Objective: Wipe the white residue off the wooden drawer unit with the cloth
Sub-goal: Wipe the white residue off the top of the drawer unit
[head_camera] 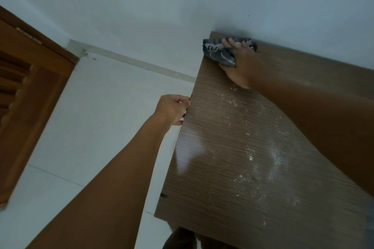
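Fingers [242,44]: those of our right hand [239,68] are lying spread and fairly straight over the cloth [217,52]. We are pressing it flat, not balling it in a fist.
Cloth: dark and patterned, it is sitting at the far left corner of the drawer unit [202,178], close against the wall [182,6].
Residue: the white residue [251,154] is lying back toward us from the fingertips, scattered down the top's long axis, far end to near.
Left hand [174,109]: we are curling its fingers over the unit's left edge, bracing, well apart from the cloth.
Nearer hand: the right, already on the cloth.
Coming move: we are judging it to be a drag toward our body, through the flecks.
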The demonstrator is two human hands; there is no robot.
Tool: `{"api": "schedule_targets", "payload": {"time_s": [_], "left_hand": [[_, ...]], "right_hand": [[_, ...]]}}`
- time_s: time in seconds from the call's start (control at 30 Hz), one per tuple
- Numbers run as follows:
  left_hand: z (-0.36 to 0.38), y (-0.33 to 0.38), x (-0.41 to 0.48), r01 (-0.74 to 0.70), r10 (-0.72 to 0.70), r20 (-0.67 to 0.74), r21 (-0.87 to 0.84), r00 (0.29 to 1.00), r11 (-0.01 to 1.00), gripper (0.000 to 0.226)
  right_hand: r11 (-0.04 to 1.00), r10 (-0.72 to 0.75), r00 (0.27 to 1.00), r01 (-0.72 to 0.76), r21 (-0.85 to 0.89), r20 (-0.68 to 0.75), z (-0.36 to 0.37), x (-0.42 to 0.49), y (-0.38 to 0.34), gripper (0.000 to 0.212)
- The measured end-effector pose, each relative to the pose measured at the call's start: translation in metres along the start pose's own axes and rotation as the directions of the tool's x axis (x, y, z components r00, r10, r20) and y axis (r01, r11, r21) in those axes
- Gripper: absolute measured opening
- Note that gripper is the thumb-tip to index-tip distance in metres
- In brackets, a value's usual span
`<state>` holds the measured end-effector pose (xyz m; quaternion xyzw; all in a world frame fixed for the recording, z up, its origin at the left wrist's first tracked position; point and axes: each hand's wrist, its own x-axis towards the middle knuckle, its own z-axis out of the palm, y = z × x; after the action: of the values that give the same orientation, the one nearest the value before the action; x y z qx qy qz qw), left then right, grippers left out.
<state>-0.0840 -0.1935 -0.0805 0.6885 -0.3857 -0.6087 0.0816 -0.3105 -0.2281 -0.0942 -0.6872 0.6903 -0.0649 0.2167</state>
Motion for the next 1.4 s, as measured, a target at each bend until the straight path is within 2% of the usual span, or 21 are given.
{"api": "schedule_targets", "payload": {"time_s": [0.13, 0.27, 0.4, 0.47, 0.57, 0.63, 0.7, 0.73, 0.77, 0.8, 0.83, 0.87, 0.9, 0.93, 1.03, 1.17, 1.27, 1.33, 1.4], "left_hand": [[-0.003, -0.002, 0.002, 0.005, -0.005, 0.032, -0.004, 0.999, 1.000, 0.018], [-0.007, -0.005, -0.002, 0.035, -0.030, 0.104, -0.045, 0.994, 0.998, 0.017], [-0.015, -0.011, -0.010, 0.060, -0.036, 0.186, -0.126, 0.982, 0.990, 0.027], [-0.017, -0.012, -0.015, 0.057, -0.026, 0.198, -0.154, 0.980, 0.986, 0.029], [-0.011, -0.008, -0.023, 0.005, 0.010, 0.161, -0.089, 0.987, 0.996, 0.022], [-0.005, -0.006, -0.024, -0.088, 0.085, 0.091, 0.033, 0.992, 0.996, 0.019], [0.003, -0.007, -0.023, -0.226, 0.222, 0.044, 0.228, 0.974, 0.947, 0.015], [0.006, -0.007, -0.021, -0.277, 0.283, 0.031, 0.323, 0.959, 0.905, 0.025], [0.011, -0.008, -0.021, -0.317, 0.335, 0.023, 0.392, 0.942, 0.864, 0.035], [0.016, -0.008, -0.020, -0.358, 0.387, 0.025, 0.435, 0.922, 0.826, 0.043], [0.021, -0.008, -0.019, -0.409, 0.444, 0.040, 0.473, 0.895, 0.781, 0.050], [0.027, -0.007, -0.018, -0.451, 0.487, 0.072, 0.512, 0.870, 0.731, 0.057], [0.034, -0.006, -0.017, -0.477, 0.506, 0.115, 0.556, 0.855, 0.681, 0.063], [0.040, -0.003, -0.015, -0.473, 0.490, 0.153, 0.604, 0.858, 0.642, 0.069], [0.054, 0.010, -0.008, -0.409, 0.383, 0.227, 0.759, 0.896, 0.507, 0.087], [0.070, 0.032, -0.003, -0.337, 0.234, 0.257, 0.835, 0.938, 0.435, 0.101], [0.077, 0.045, -0.003, -0.301, 0.195, 0.241, 0.869, 0.951, 0.393, 0.106], [0.081, 0.051, -0.004, -0.296, 0.189, 0.241, 0.881, 0.952, 0.369, 0.108], [0.083, 0.053, -0.003, -0.292, 0.180, 0.242, 0.886, 0.954, 0.361, 0.109]], "right_hand": [[0.982, -0.168, 0.984, 0.173, -0.082, 0.060, 0.026, -0.027, -0.009, 0.073], [0.949, -0.313, 0.946, 0.315, -0.016, 0.084, 0.040, -0.071, -0.029, 0.063], [0.918, -0.390, 0.904, 0.396, -0.002, 0.175, 0.055, -0.112, -0.038, 0.059], [0.910, -0.413, 0.894, 0.413, 0.034, 0.175, 0.062, -0.138, -0.041, 0.060], [0.909, -0.416, 0.889, 0.408, 0.081, 0.192, 0.073, -0.180, -0.045, 0.064], [0.917, -0.399, 0.894, 0.387, 0.098, 0.204, 0.078, -0.206, -0.050, 0.065], [0.938, -0.294, 0.938, 0.246, 0.245, 0.185, 0.074, -0.229, -0.057, 0.061], [0.923, -0.175, 0.958, 0.080, 0.376, 0.228, 0.067, -0.239, -0.061, 0.055], [0.847, -0.043, 0.950, -0.130, 0.515, 0.310, 0.054, -0.245, -0.065, 0.045], [0.694, 0.042, 0.924, -0.301, 0.654, 0.380, 0.039, -0.249, -0.068, 0.030], [0.516, 0.113, 0.917, -0.384, 0.766, 0.383, 0.022, -0.251, -0.068, 0.019], [0.377, 0.199, 0.918, -0.395, 0.838, 0.343, 0.005, -0.252, -0.067, 0.014], [0.290, 0.286, 0.914, -0.370, 0.883, 0.289, -0.012, -0.251, -0.064, 0.015], [0.260, 0.355, 0.903, -0.343, 0.903, 0.241, -0.030, -0.248, -0.059, 0.017], [0.325, 0.407, 0.904, -0.279, 0.904, 0.133, -0.074, -0.230, -0.037, 0.018], [0.613, 0.391, 0.920, -0.240, 0.752, -0.026, -0.120, -0.192, -0.007, 0.020], [0.844, 0.299, 0.947, -0.204, 0.495, -0.119, -0.137, -0.152, 0.014, 0.005], [0.966, 0.175, 0.962, -0.127, 0.225, -0.209, -0.138, -0.123, 0.026, 0.018], [0.997, 0.036, 0.957, -0.056, -0.060, -0.289, -0.126, -0.094, 0.038, 0.032]]}}
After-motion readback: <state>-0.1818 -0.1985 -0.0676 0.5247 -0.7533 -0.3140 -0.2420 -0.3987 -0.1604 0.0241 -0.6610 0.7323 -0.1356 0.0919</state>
